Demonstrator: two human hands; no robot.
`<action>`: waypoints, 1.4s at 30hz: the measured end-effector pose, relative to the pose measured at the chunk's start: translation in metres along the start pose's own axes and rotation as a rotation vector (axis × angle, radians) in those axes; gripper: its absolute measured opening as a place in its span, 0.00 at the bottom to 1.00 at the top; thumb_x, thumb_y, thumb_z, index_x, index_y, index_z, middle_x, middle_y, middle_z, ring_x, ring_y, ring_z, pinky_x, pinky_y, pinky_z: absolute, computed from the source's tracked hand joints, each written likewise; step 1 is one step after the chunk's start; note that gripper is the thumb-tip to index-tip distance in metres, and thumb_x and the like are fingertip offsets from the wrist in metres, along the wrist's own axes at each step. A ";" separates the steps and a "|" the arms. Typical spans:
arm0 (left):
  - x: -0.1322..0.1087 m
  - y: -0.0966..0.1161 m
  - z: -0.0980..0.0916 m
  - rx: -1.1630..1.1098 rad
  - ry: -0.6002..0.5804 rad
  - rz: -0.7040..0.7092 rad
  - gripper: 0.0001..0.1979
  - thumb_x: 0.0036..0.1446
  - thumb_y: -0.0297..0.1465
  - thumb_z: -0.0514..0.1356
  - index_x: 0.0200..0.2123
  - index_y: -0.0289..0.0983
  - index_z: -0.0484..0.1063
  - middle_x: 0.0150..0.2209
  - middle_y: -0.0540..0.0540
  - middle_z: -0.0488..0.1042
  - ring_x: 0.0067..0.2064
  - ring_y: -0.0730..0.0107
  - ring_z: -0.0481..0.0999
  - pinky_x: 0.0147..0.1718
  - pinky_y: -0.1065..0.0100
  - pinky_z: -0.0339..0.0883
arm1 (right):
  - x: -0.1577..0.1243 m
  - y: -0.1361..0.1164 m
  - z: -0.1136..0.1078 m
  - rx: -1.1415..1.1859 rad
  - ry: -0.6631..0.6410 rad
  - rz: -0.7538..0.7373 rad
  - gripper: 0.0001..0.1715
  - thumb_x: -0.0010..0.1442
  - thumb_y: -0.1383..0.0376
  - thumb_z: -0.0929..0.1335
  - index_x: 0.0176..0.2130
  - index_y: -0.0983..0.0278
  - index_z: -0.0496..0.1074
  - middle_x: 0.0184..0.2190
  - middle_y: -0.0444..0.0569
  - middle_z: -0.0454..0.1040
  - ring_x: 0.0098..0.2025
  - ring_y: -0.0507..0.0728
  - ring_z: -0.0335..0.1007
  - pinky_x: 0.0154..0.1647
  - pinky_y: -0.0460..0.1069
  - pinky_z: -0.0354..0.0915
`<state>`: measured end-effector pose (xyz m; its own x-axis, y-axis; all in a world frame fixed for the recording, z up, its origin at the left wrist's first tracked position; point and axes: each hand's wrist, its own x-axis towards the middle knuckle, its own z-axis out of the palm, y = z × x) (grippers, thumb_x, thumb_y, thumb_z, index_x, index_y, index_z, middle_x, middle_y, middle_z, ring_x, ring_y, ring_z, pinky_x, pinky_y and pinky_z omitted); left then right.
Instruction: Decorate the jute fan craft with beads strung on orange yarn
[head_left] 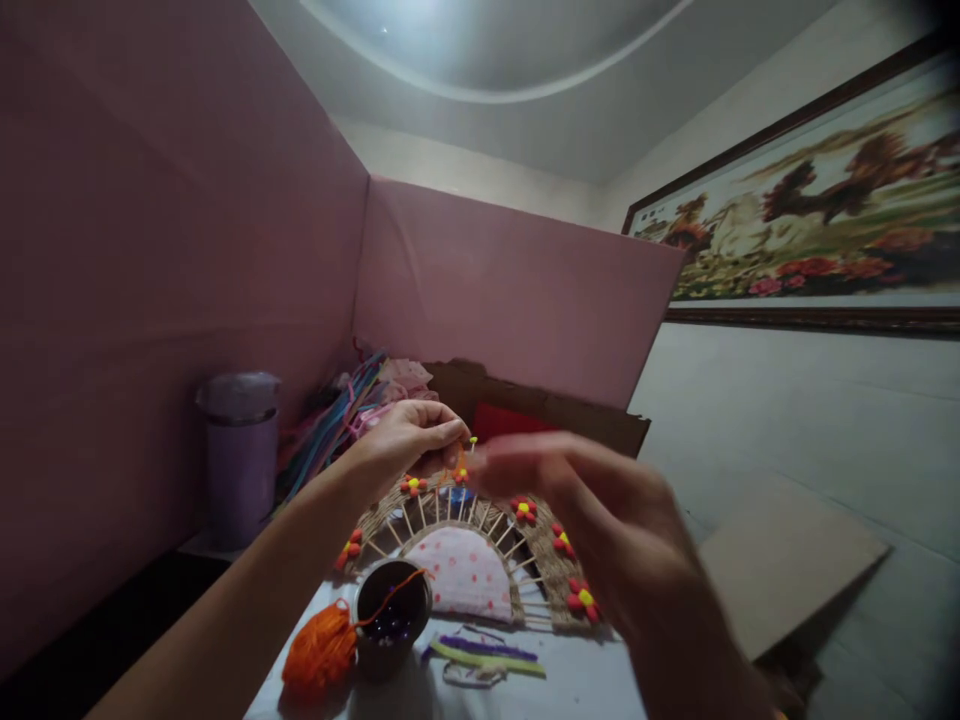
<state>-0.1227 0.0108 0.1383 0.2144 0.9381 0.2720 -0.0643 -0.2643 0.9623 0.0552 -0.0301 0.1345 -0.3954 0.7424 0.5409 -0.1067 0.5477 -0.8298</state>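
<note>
My left hand (411,437) is raised over the table with its fingers pinched on a small orange and yellow piece at about the top of a half-round woven craft piece (551,565). That piece has wooden spokes, a pink spotted middle and red and yellow flowers (523,510) along its rim. My right hand (600,510) is beside the left, blurred by motion, its fingers pointing toward the pinch. An orange thread runs from a ball of orange yarn (319,650) up toward my hands.
A dark cup (392,618) stands by the yarn. Purple and green pipe cleaners (487,655) lie at the front. A purple lidded jar (240,450) and a bundle of coloured sticks (337,420) sit left. Pink card walls (517,290) surround the table; cardboard (787,560) lies right.
</note>
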 end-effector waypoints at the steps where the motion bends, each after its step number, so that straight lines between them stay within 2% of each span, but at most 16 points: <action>1: -0.001 0.001 0.002 0.001 -0.023 -0.010 0.10 0.52 0.35 0.61 0.27 0.32 0.69 0.17 0.51 0.68 0.13 0.85 0.55 0.13 0.78 0.43 | 0.005 0.002 0.001 -0.042 0.094 -0.040 0.17 0.63 0.58 0.64 0.51 0.58 0.68 0.49 0.50 0.70 0.53 0.59 0.64 0.55 0.57 0.60; 4: -0.004 0.003 0.006 0.004 -0.071 -0.043 0.10 0.53 0.35 0.60 0.29 0.33 0.67 0.17 0.50 0.70 0.13 0.84 0.56 0.13 0.78 0.43 | 0.020 0.017 0.002 -0.177 0.281 -0.104 0.23 0.60 0.53 0.65 0.52 0.59 0.67 0.52 0.51 0.69 0.57 0.60 0.61 0.58 0.56 0.56; 6: -0.005 0.004 0.009 0.010 -0.081 -0.050 0.09 0.54 0.34 0.60 0.29 0.34 0.66 0.17 0.50 0.71 0.13 0.84 0.56 0.13 0.78 0.42 | 0.029 0.031 0.001 -0.173 0.198 -0.040 0.26 0.60 0.49 0.64 0.50 0.61 0.68 0.50 0.52 0.71 0.54 0.59 0.64 0.55 0.55 0.59; 9: -0.005 0.004 0.010 0.042 -0.064 -0.054 0.09 0.54 0.33 0.61 0.28 0.35 0.64 0.16 0.51 0.70 0.12 0.84 0.55 0.12 0.78 0.40 | 0.037 0.048 -0.001 -0.046 0.056 0.019 0.30 0.59 0.44 0.59 0.41 0.65 0.74 0.38 0.52 0.77 0.43 0.59 0.71 0.48 0.53 0.64; 12: -0.004 0.003 0.010 0.073 -0.018 -0.039 0.09 0.53 0.33 0.61 0.26 0.35 0.66 0.15 0.51 0.69 0.12 0.85 0.55 0.11 0.78 0.40 | 0.041 0.055 -0.002 0.088 -0.061 0.073 0.29 0.56 0.43 0.64 0.31 0.66 0.76 0.29 0.50 0.77 0.35 0.57 0.73 0.41 0.52 0.66; 15: -0.003 0.001 0.009 0.070 0.035 -0.032 0.09 0.52 0.33 0.62 0.26 0.34 0.67 0.16 0.51 0.69 0.14 0.83 0.60 0.12 0.79 0.45 | 0.042 0.054 -0.002 0.155 -0.094 0.112 0.24 0.45 0.47 0.73 0.28 0.65 0.76 0.25 0.46 0.76 0.30 0.54 0.72 0.38 0.50 0.66; 18: -0.001 -0.001 0.008 0.064 0.038 -0.029 0.09 0.52 0.33 0.62 0.26 0.34 0.68 0.17 0.50 0.71 0.14 0.83 0.61 0.13 0.80 0.46 | 0.042 0.053 0.000 0.207 -0.064 0.131 0.23 0.39 0.49 0.75 0.27 0.65 0.76 0.22 0.44 0.75 0.26 0.52 0.70 0.36 0.49 0.66; 22: 0.001 -0.003 0.008 0.102 0.042 -0.029 0.10 0.52 0.33 0.62 0.25 0.34 0.67 0.16 0.51 0.70 0.12 0.84 0.57 0.11 0.79 0.44 | 0.043 0.057 0.000 0.182 -0.028 0.158 0.22 0.41 0.50 0.75 0.24 0.67 0.75 0.21 0.45 0.74 0.24 0.51 0.68 0.33 0.48 0.65; 26: 0.001 -0.005 0.006 0.121 0.056 -0.039 0.11 0.52 0.33 0.62 0.24 0.33 0.66 0.15 0.52 0.67 0.13 0.84 0.56 0.12 0.79 0.44 | 0.045 0.064 -0.003 0.126 -0.014 0.168 0.20 0.41 0.53 0.75 0.24 0.67 0.74 0.20 0.45 0.72 0.24 0.51 0.67 0.30 0.47 0.63; 30: 0.000 -0.005 0.004 0.097 0.004 -0.019 0.12 0.50 0.35 0.64 0.25 0.33 0.68 0.16 0.52 0.67 0.14 0.84 0.57 0.12 0.79 0.44 | 0.047 0.068 -0.006 0.082 0.001 0.150 0.18 0.42 0.55 0.75 0.24 0.66 0.72 0.20 0.44 0.71 0.24 0.50 0.66 0.28 0.46 0.62; 34: 0.000 -0.003 0.004 0.103 -0.024 -0.044 0.10 0.46 0.31 0.65 0.29 0.31 0.70 0.17 0.50 0.68 0.15 0.83 0.58 0.13 0.78 0.44 | 0.046 0.066 -0.007 0.069 0.021 0.131 0.14 0.43 0.58 0.74 0.24 0.65 0.71 0.20 0.43 0.71 0.23 0.51 0.66 0.27 0.46 0.62; 38: 0.000 -0.001 0.005 0.129 0.000 -0.060 0.05 0.48 0.28 0.63 0.26 0.32 0.70 0.16 0.50 0.68 0.14 0.83 0.58 0.13 0.77 0.44 | 0.045 0.061 -0.009 0.087 0.032 0.138 0.09 0.45 0.61 0.71 0.24 0.65 0.71 0.20 0.42 0.71 0.24 0.50 0.66 0.28 0.46 0.61; 42: 0.000 -0.001 0.005 0.139 -0.017 -0.087 0.04 0.50 0.27 0.61 0.25 0.33 0.70 0.16 0.51 0.67 0.14 0.83 0.56 0.13 0.77 0.42 | 0.044 0.056 -0.010 0.079 0.085 0.142 0.06 0.46 0.64 0.69 0.22 0.64 0.70 0.18 0.41 0.69 0.22 0.49 0.63 0.27 0.45 0.58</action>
<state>-0.1180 0.0099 0.1369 0.2299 0.9552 0.1866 0.0909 -0.2119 0.9731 0.0414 0.0374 0.1130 -0.3332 0.8421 0.4242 -0.1282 0.4052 -0.9052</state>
